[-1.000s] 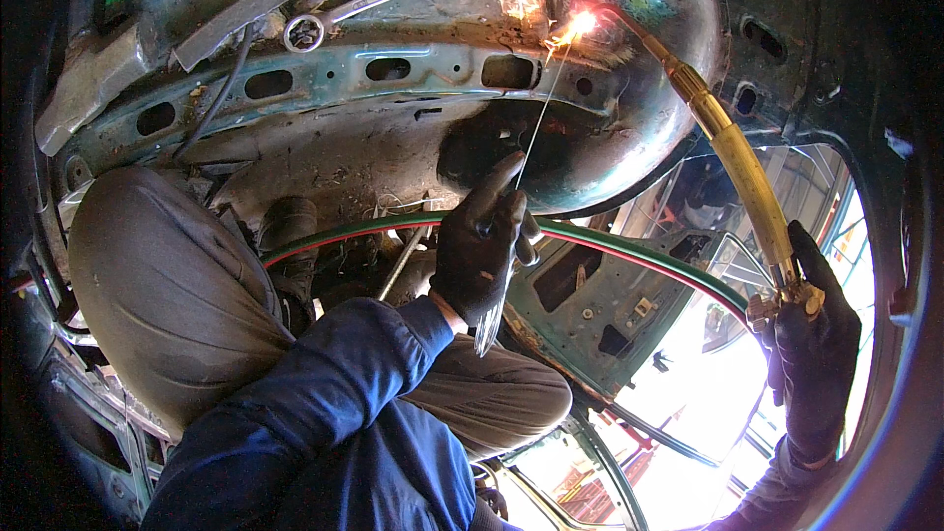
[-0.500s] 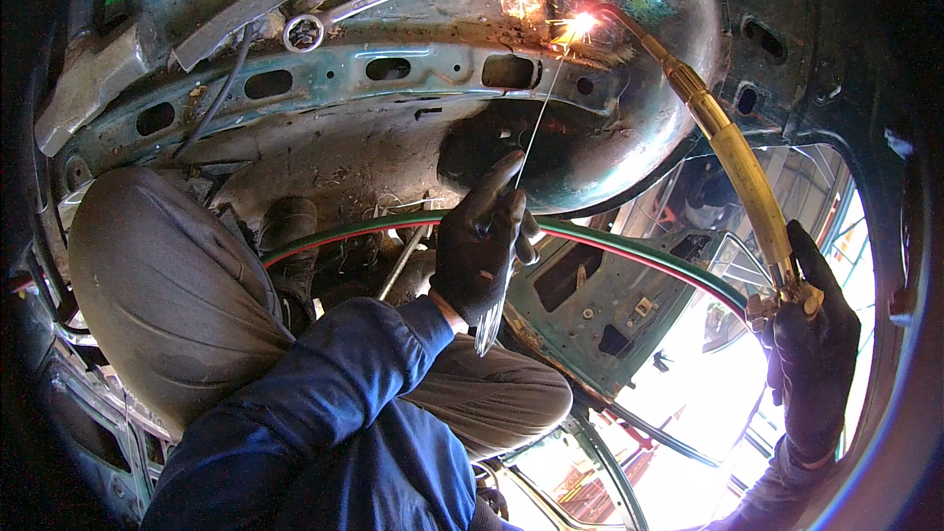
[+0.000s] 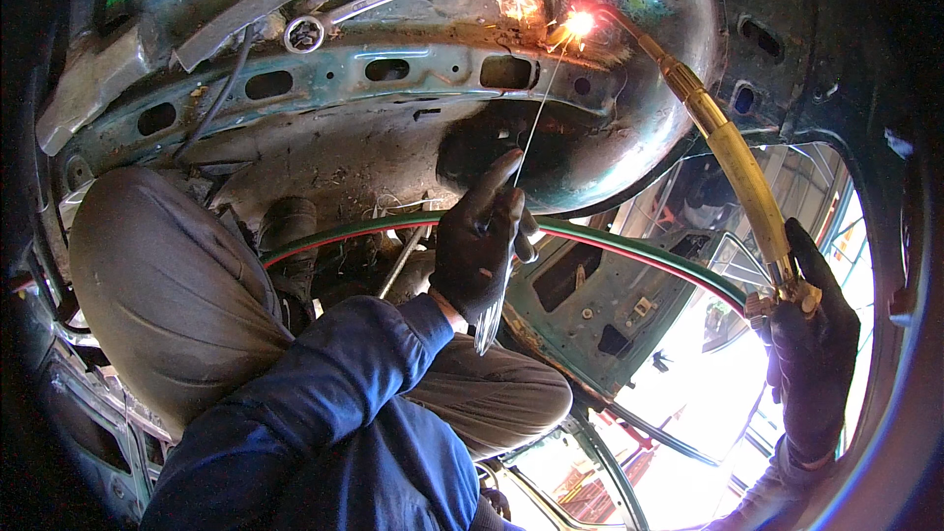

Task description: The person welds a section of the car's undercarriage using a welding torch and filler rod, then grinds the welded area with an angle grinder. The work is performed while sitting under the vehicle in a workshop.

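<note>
My left hand [image 3: 480,241], in a black glove, pinches a thin metal filler rod [image 3: 539,113] that runs up to a bright orange flame spot [image 3: 578,23] on the rusty car body panel [image 3: 393,69]. In a black glove as well, my right hand [image 3: 811,344] grips the handle end of a long brass torch [image 3: 733,152], whose tip meets the same glowing spot. Sparks scatter around the seam there.
Red and green hoses [image 3: 629,251] arc from the torch across the middle. My bent knee in grey trousers [image 3: 167,285] fills the left. A teal door panel [image 3: 600,310] and a bright opening [image 3: 688,413] lie lower right. A round dark recess [image 3: 492,143] sits behind the rod.
</note>
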### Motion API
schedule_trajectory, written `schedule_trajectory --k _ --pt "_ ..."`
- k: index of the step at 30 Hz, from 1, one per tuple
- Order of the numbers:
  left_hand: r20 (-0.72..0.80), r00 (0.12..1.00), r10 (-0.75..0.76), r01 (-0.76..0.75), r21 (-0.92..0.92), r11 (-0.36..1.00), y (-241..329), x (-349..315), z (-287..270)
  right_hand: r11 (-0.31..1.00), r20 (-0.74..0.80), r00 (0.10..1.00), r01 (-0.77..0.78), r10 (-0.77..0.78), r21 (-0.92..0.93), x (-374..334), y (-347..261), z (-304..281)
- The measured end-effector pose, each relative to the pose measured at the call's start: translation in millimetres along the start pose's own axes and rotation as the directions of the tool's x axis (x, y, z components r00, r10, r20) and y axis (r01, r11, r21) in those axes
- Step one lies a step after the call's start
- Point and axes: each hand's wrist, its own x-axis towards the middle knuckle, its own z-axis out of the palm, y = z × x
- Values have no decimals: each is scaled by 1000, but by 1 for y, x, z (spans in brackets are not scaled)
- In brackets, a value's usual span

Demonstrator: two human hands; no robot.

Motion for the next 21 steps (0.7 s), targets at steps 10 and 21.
schedule_trajectory --k 10,21 --pt "13 1000 8 -7 -70 998 -5 -2 1 999 -9 999 -42 42 6 -3 -11 2" --pt "13 1000 -12 12 -54 998 0 -2 2 992 21 999 52 -50 -111 -3 1 -4"
